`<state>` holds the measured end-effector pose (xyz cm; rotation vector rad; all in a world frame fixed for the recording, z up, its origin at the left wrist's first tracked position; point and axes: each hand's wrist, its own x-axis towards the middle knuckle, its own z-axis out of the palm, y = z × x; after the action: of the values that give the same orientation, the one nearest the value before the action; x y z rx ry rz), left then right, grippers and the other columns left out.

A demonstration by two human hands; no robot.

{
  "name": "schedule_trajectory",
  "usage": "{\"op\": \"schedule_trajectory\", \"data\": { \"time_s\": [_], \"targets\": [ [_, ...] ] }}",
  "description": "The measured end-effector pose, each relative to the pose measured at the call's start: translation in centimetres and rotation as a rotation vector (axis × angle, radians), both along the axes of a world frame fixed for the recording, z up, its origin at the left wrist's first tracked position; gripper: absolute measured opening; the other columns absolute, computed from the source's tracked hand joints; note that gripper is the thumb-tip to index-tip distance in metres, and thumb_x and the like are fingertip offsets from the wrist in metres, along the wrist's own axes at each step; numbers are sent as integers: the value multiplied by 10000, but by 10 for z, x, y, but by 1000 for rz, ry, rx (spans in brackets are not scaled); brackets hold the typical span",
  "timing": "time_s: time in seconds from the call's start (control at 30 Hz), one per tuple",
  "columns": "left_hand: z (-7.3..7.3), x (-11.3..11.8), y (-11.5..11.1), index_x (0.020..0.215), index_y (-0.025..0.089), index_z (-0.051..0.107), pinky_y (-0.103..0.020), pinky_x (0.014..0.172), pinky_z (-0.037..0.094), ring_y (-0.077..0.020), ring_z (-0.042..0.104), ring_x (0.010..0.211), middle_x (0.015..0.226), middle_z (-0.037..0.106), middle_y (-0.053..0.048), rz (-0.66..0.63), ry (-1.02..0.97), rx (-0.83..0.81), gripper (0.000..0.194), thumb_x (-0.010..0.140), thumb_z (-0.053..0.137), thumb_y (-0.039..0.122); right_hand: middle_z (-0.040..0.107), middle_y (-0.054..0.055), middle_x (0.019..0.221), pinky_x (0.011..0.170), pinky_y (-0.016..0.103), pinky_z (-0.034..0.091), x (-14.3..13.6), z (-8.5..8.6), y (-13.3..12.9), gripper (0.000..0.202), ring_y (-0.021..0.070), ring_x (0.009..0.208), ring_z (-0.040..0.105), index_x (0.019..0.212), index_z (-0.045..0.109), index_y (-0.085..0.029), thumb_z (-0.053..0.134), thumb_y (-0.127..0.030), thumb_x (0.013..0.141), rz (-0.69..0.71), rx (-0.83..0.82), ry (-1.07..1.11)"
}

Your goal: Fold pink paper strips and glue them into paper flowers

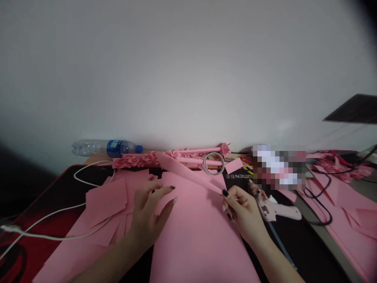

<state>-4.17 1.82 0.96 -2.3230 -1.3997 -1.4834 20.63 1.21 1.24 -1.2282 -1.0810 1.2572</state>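
Observation:
A long, narrow strip of pink paper (188, 173) slants over a large pink sheet (200, 236). Its lower right end is pinched between the thumb and fingers of my right hand (241, 210). To the left, my left hand (151, 210) hovers above the sheet's left edge with its fingers apart and nothing in them. Small pink paper pieces (106, 198) lie in a loose pile left of my left hand. Just beyond the strip stands a roll of tape (214, 174), its ring facing me.
Along the wall lie a plastic bottle (118, 148), pink paper flowers (135, 160) and a pink paper stem (203, 150). A pink and white tool (279, 211) rests right of my right hand. White cables (59, 237) cross the left side; more pink sheets (350, 220) lie far right.

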Motion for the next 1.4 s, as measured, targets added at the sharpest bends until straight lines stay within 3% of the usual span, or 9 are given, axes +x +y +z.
{"op": "schedule_trajectory", "data": {
  "time_s": [0.1, 0.23, 0.37, 0.57, 0.73, 0.87, 1.03, 1.2, 1.4],
  "targets": [
    [-2, 4, 0, 867, 201, 576, -274, 689, 494, -166, 588, 745, 809, 600, -21, -224, -193, -381, 17, 862, 566, 214, 534, -53, 493, 352, 162, 194, -4, -2, -1, 332, 24, 347, 321, 633, 506, -177, 659, -404, 821, -3, -7, 120],
    [-6, 13, 0, 1042, 203, 633, -347, 844, 488, -241, 616, 963, 1028, 665, -70, -439, -450, -884, 255, 876, 539, 373, 522, -51, 457, 340, 177, 184, -18, -4, -6, 356, 31, 313, 301, 620, 495, -183, 621, -439, 832, 199, -59, 97],
    [-6, 21, -4, 978, 190, 681, -385, 927, 446, -270, 588, 1058, 1053, 687, -92, -481, -789, -1053, 356, 896, 487, 476, 565, -20, 504, 375, 197, 263, -30, -4, -15, 291, 69, 367, 380, 647, 532, -183, 554, -378, 861, 412, -80, -183],
    [1, 23, 0, 699, 162, 659, -276, 662, 498, -174, 630, 649, 655, 673, -39, -461, -1170, -1112, 343, 808, 628, 485, 547, -26, 558, 499, 214, 309, -29, 4, -18, 259, 92, 497, 456, 665, 572, -179, 460, -211, 897, 519, 176, -623],
    [-2, 20, 1, 628, 156, 581, -278, 608, 497, -127, 548, 464, 463, 566, 10, -453, -1166, -1157, 379, 836, 584, 473, 491, -36, 534, 508, 222, 313, -15, 7, -6, 318, 101, 492, 443, 629, 500, -190, 431, -273, 929, 328, 250, -703],
    [-7, 20, 1, 644, 176, 513, -274, 530, 484, -74, 363, 319, 346, 382, 89, -514, -1125, -1249, 429, 808, 584, 566, 563, -16, 601, 529, 232, 350, -3, 16, 0, 300, 117, 523, 499, 714, 557, -186, 414, -319, 942, 215, 204, -713],
    [-7, 19, 0, 641, 195, 401, -147, 363, 216, -26, 154, 368, 429, 255, 124, -640, -1178, -1505, 528, 650, 730, 608, 598, -10, 656, 525, 234, 364, 10, 37, -2, 249, 119, 535, 512, 797, 585, -191, 432, -334, 932, 147, 160, -726],
    [2, 17, -11, 640, 197, 338, -154, 363, 104, -26, 137, 387, 497, 262, 109, -805, -1120, -1693, 532, 750, 654, 611, 565, -31, 649, 493, 221, 361, -9, 44, -7, 204, 108, 523, 467, 937, 551, -196, 466, -381, 917, 251, 72, -509],
    [6, 15, -22, 664, 212, 335, -180, 343, 47, -22, 78, 345, 466, 231, 129, -908, -967, -1818, 528, 772, 591, 661, 397, -96, 462, 391, 207, 223, -64, 20, -8, 369, 65, 392, 304, 680, 442, -210, 589, -516, 823, 510, -94, -106]
  ]
}}
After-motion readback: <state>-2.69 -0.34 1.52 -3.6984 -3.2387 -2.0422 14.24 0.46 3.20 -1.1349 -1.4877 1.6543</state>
